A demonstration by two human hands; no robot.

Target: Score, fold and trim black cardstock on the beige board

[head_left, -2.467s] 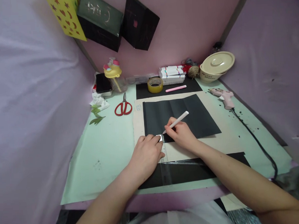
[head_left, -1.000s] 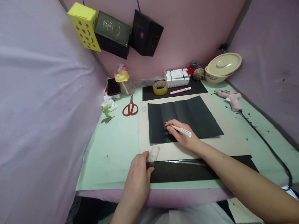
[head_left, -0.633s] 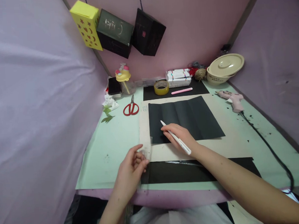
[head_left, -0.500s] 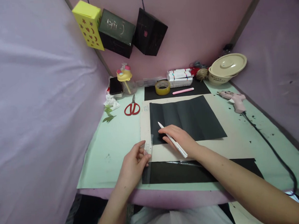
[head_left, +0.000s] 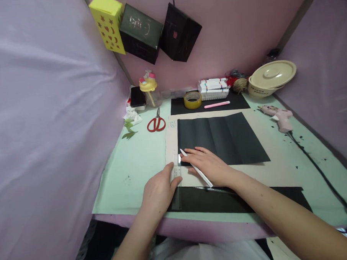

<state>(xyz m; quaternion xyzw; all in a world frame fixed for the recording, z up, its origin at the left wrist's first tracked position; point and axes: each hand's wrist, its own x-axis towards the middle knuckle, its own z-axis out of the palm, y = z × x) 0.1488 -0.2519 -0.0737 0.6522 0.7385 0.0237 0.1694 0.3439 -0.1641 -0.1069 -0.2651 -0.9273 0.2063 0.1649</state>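
My left hand (head_left: 159, 189) is closed on a clear ruler (head_left: 177, 172), thumb and fingers gripping its sides. The ruler points away from me along the left edge of a creased black paper sheet (head_left: 225, 137). A slim white pen (head_left: 203, 177) rests in my right hand (head_left: 209, 166), its tip pointing up and left. The fingers of that hand reach over the sheet's lower left corner, close to the ruler's far end. Under the sheet lies a cream board (head_left: 238, 175).
Red-handled scissors (head_left: 156, 125) lie left of the board. Behind it are yellow tape (head_left: 193, 100), a pink pen (head_left: 217, 104) and a marker box (head_left: 213, 90). A pink glue gun (head_left: 279, 117) with a black cord lies right. Another black sheet (head_left: 213, 201) lies in front.
My left hand has turned palm down and settled the ruler beside the black sheet's left edge. My right hand has lowered and flattened toward the ruler, still with the pen.
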